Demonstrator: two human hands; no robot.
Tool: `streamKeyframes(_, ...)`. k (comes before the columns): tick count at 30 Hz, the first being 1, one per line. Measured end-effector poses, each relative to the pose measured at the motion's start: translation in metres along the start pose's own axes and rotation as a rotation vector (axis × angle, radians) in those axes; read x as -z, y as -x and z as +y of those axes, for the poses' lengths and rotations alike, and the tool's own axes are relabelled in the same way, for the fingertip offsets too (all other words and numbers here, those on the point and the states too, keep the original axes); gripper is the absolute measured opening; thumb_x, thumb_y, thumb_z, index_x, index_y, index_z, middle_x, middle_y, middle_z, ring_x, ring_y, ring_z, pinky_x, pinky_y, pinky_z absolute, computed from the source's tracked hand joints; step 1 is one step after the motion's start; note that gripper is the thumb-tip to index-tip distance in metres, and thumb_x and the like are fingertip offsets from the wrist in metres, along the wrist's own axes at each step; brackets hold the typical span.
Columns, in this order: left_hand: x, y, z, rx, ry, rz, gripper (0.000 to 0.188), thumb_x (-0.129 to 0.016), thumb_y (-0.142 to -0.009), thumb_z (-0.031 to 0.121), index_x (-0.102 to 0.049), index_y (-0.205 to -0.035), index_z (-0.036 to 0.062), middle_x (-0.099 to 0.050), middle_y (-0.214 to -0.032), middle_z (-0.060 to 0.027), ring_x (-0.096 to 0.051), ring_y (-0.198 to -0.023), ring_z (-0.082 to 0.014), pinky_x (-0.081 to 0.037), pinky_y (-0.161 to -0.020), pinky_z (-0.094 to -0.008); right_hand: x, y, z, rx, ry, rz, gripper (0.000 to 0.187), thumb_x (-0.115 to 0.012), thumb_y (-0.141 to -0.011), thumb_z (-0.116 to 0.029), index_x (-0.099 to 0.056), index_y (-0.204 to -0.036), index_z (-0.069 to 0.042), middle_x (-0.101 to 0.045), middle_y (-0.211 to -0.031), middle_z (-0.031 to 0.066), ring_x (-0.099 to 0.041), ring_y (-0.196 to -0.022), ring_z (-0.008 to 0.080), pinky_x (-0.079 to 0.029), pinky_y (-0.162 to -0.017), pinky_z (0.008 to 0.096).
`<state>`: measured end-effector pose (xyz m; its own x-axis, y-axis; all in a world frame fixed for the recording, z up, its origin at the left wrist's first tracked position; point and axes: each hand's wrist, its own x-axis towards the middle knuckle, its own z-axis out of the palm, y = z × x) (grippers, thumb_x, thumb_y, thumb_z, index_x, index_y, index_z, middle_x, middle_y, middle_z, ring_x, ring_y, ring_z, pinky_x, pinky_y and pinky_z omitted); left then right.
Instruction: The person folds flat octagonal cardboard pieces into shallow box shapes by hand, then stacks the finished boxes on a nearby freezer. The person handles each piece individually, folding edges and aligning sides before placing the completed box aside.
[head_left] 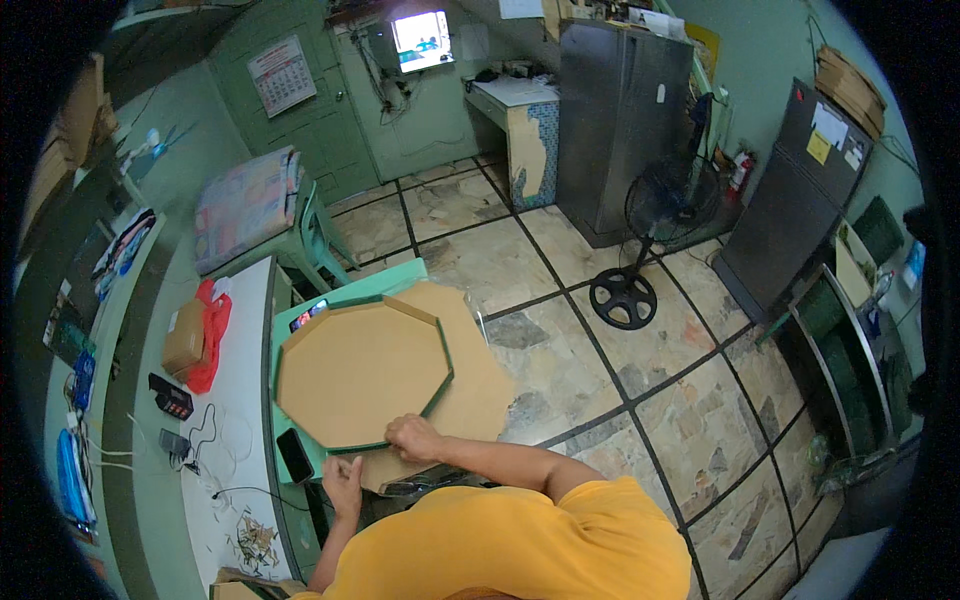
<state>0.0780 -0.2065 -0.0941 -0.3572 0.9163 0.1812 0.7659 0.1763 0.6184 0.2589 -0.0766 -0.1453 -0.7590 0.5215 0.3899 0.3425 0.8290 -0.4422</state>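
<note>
A large octagonal cardboard tray [360, 370] with a low, dark green rim lies in front of me on a bigger sheet of brown cardboard [480, 370]. My right hand [415, 438] is closed, its fingers pinching the tray's near rim right of the middle. At the near left corner my left hand [343, 480] has its fingers curled together by the rim; whatever they hold is too small to make out. A black phone [294, 456] lies just beyond the left hand, on the light green tabletop [403, 272].
A phone with a lit screen [308, 315] lies at the tray's far left. Along the left runs a white counter [232, 400] with a cardboard box [185, 340], red plastic bag [210, 335], cables and a heap of scraps [256, 540]. A standing fan [640, 280] is on the tiled floor.
</note>
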Motion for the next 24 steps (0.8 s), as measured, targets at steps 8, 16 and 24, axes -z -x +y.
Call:
streamKeyframes(8,-0.057,-0.004,-0.032,1.028,1.48,-0.079,0.017,-0.05,-0.091,0.008,-0.055,-0.105,0.0013,-0.062,-0.102,-0.0105,-0.06,-0.082,-0.0214,-0.053,-0.073,-0.035,-0.003,-0.01,-0.047,0.159,0.17,-0.186,0.027,-0.065,-0.07,-0.029,-0.068,-0.089,-0.009,-0.063,-0.092,0.0051,-0.056,-0.102,0.025,-0.041,-0.088,0.0497)
streamKeyframes(16,0.012,-0.008,-0.062,0.618,1.436,-0.085,0.041,-0.056,-0.084,0.001,-0.042,-0.123,0.0,-0.055,-0.118,-0.0157,-0.061,-0.101,-0.0297,-0.054,-0.084,-0.047,0.178,-0.059,0.063,-0.43,-0.102,0.555,0.065,-0.065,-0.082,-0.044,-0.052,-0.125,0.002,-0.052,-0.129,0.0258,-0.046,-0.124,0.037,-0.033,-0.104,0.0481)
streamKeyframes(24,0.03,-0.008,-0.119,0.804,0.908,0.402,0.039,-0.059,-0.076,0.002,-0.042,-0.112,-0.0001,-0.055,-0.098,-0.0115,-0.06,-0.077,-0.0208,-0.048,-0.052,-0.0303,0.129,-0.092,-0.015,-0.292,-1.087,0.121,0.048,-0.067,-0.086,-0.032,-0.057,-0.117,0.004,-0.064,-0.103,0.0088,-0.057,-0.095,0.0154,-0.046,-0.086,0.0318)
